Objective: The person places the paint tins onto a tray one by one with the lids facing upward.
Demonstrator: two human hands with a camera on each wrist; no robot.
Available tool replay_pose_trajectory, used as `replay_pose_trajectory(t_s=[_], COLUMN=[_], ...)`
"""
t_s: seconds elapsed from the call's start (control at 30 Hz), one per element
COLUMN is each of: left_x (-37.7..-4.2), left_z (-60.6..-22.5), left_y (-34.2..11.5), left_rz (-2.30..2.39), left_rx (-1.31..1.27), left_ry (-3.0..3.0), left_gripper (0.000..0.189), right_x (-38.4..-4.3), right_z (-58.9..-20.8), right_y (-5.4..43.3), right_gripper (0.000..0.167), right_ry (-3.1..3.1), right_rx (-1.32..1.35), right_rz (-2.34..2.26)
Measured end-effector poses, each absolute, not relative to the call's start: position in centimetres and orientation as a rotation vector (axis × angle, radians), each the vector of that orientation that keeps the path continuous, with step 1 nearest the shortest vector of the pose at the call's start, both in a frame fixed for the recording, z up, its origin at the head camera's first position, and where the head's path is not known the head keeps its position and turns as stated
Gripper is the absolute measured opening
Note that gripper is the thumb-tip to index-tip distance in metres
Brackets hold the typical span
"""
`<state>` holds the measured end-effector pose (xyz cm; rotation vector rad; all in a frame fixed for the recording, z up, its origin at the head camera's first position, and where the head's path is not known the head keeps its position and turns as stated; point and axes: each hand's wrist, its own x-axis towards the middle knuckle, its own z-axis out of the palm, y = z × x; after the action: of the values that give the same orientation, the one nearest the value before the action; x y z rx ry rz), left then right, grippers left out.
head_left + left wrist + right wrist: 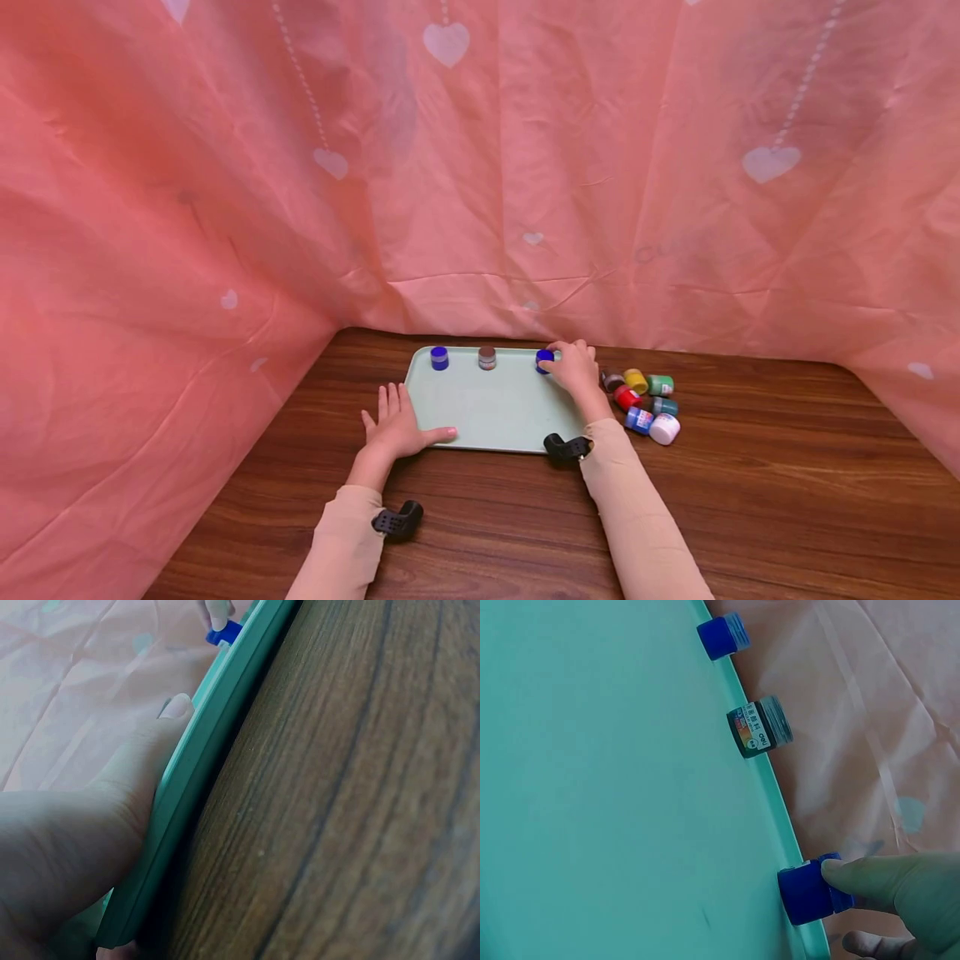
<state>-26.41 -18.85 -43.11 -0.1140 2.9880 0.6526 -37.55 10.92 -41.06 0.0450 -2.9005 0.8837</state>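
A pale green tray lies on the wooden table, with three small paint jars along its far side. At the left is a blue paint jar, and a brown paint jar stands mid-row. My right hand pinches another blue paint jar by its lid at the far right corner; the right wrist view has its thumb against the lid. Spread straight, the fingers of my left hand lie beside the tray's near left corner. Its thumb reaches over the near rim.
Right of the tray, several paint jars lie or stand in a cluster, among them a yellow jar, a red jar, a green jar and a white jar. Pink curtain hangs behind and at the sides.
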Motion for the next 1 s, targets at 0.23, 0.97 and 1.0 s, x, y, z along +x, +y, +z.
replay_pose_trajectory(t_s=[0.23, 0.97, 1.0], left_x=[-26.4, -26.6, -26.6], left_z=[-42.8, -43.2, -43.2], left_y=[-19.0, -18.9, -18.8], left_rz=[0.667, 0.673, 0.674], left_rx=[-0.120, -0.106, -0.105], left_ry=[2.977, 2.988, 2.987], left_gripper=[0.137, 0.137, 0.137], right_x=[-37.5, -34.2, -34.1], right_z=[-40.8, -38.5, -38.4], right_y=[10.7, 11.5, 11.6], right_gripper=[0.050, 0.039, 0.038], right_ry=[-2.902, -2.672, -2.657], right_rx=[0.062, 0.161, 0.175], right_rz=[0.913, 1.033, 1.030])
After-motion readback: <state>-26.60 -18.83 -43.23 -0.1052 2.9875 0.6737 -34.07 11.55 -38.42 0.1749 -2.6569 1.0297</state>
